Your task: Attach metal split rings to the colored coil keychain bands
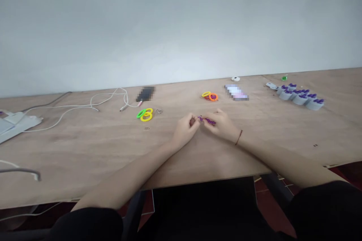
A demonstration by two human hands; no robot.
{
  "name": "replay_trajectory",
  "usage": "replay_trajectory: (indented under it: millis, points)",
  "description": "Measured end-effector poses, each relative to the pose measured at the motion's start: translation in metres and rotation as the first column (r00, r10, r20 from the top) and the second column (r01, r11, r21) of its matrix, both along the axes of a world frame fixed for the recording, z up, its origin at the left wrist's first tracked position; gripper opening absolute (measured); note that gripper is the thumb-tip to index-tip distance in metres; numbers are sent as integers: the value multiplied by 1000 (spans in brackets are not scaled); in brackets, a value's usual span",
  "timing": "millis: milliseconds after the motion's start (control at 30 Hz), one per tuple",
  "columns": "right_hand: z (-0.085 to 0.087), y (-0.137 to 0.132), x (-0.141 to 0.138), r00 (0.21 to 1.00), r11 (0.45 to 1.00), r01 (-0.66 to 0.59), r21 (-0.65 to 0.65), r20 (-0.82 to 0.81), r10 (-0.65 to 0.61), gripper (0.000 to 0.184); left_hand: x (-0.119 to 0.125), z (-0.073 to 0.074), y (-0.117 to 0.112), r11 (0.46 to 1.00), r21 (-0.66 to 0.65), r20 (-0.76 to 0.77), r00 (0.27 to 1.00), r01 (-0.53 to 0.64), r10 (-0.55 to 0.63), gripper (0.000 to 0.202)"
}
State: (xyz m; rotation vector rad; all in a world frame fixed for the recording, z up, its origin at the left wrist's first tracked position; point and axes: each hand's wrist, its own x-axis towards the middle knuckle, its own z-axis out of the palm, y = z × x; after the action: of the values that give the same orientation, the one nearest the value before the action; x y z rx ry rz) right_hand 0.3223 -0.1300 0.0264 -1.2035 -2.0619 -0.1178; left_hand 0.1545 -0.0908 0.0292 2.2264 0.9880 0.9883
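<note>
At the middle of the table, my left hand (186, 128) and my right hand (222, 125) meet with fingertips almost touching. Both are closed in a pinch on a purple spiral coil (210, 121); part of it is hidden under the right fingers. A small bit at the fingertips is too tiny to make out. Left of the hands lie a green coil (141, 113) and yellow coils (146, 116), with a little group of metal rings (159, 111) beside them. Beyond the hands, an orange coil (213, 97) overlaps a yellow one (206, 94) and a reddish one.
A dark phone (145, 93) with a white cable (76, 106) lies at back left, another phone (236, 92) at back right. Several white cups with purple tops (300, 98) stand at right. A white object (235, 78) sits by the wall.
</note>
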Motion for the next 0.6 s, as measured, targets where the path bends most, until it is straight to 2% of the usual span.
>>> replay_trajectory:
  millis: [200,333,433,600]
  points:
    - [6,-4,-2,985,994,6,-110,-172,-25,22,-1,-2,6,979,-164,-9,992,122,-125,29]
    - [10,-1,2,936,963,14,-268,-335,-107,26,-2,1,6,975,-162,0,988,150,-152,28]
    - [10,3,8,947,927,-57,-370,-315,-67,26,-3,4,4,979,-128,-20,987,156,-160,24]
    - [12,5,14,984,941,-118,-316,-165,68,21,-4,6,3,974,-134,-64,979,183,-193,22]
